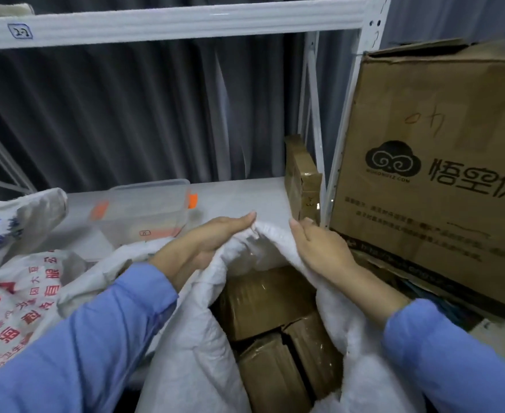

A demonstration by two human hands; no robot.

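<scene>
Nearest the camera, two blue sleeves (81,338) reach forward over a white sack (191,338), whose mouth gapes open between the arms. Inside the sack lie several brown parcels (263,305) wrapped in shiny tape, packed close against one another. The left hand (206,242) holds the sack's rim on the left side of the opening, its grip clamped on the cloth with the thumb on top and the fingers underneath. The right hand (319,245) holds the rim on the opposite side, its grip likewise closed on the fabric, fingers curled over the edge. The two hands are near each other at the far end of the mouth, lifting the rim into a peak. To the left, a printed sack (13,299) with red characters slumps against the white one. Beyond the hands a pale shelf (239,195) carries a clear plastic tub (144,207) with orange clips. At the right stands a large cardboard box (433,174) with a black cloud logo, and a small carton (302,177) stands just beside the rack's upright. A dark curtain (126,114) hangs behind, under a white beam (156,25).
</scene>
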